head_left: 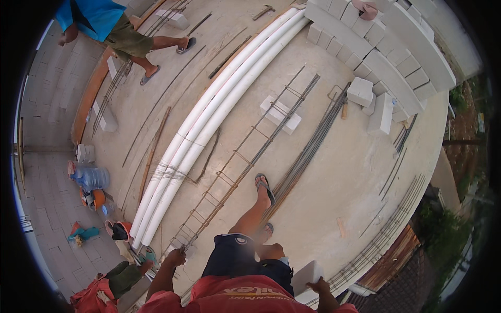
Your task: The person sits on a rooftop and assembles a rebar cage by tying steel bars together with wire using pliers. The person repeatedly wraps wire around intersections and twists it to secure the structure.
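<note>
Rebar cage [252, 164] sits on block 1 [292, 121], presumably for clearance; my left fingers [180, 254] curl at its near end, hold unclear, right fingers [314, 285], partly bent, grip block 2 [307, 274].

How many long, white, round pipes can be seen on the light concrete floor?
3: the left white pipe, the middle white pipe and the right white pipe, lying side by side. Any others beneath them would be hidden.

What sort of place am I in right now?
Most likely a building site: a bare-looking concrete floor carries stacked pale blocks, a long steel rebar cage and a bundle of white pipes.
</note>
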`<state>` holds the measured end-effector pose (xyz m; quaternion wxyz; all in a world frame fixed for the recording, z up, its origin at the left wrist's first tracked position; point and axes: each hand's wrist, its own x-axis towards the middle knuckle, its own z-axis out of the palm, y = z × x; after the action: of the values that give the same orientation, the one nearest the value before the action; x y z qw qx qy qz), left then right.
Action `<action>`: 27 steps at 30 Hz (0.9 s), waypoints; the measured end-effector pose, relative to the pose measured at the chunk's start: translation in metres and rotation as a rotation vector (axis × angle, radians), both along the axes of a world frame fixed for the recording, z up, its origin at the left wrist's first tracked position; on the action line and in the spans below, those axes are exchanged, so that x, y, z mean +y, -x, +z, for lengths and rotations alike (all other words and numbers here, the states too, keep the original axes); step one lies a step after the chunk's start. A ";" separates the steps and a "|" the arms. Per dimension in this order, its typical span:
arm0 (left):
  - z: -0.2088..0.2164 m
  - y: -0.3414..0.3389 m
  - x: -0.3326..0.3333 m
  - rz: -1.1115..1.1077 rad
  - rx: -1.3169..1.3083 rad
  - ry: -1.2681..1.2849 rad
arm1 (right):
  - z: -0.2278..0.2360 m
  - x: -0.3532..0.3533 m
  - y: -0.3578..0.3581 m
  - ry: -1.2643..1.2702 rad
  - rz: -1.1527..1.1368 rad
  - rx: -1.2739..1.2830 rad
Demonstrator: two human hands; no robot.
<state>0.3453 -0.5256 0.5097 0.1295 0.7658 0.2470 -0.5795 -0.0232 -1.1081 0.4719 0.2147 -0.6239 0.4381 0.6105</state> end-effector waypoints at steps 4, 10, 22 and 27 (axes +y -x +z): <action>-0.027 -0.041 -0.041 0.065 -0.005 0.065 | 0.054 -0.083 -0.116 0.064 0.057 -0.003; -0.016 -0.191 -0.161 0.192 -0.182 0.086 | 0.049 -0.182 -0.261 0.065 0.160 -0.021; 0.014 -0.332 -0.284 0.190 -0.467 -0.197 | -0.151 -0.356 -0.487 -0.140 0.370 0.143; -0.066 -0.428 -0.367 0.084 -0.570 -0.272 | -0.249 -0.407 -0.549 -0.201 0.294 0.194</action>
<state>0.7734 -0.8927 0.4436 0.1138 0.8967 0.3073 -0.2976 0.5260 -1.5151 0.2224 0.1411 -0.5949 0.2978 0.7332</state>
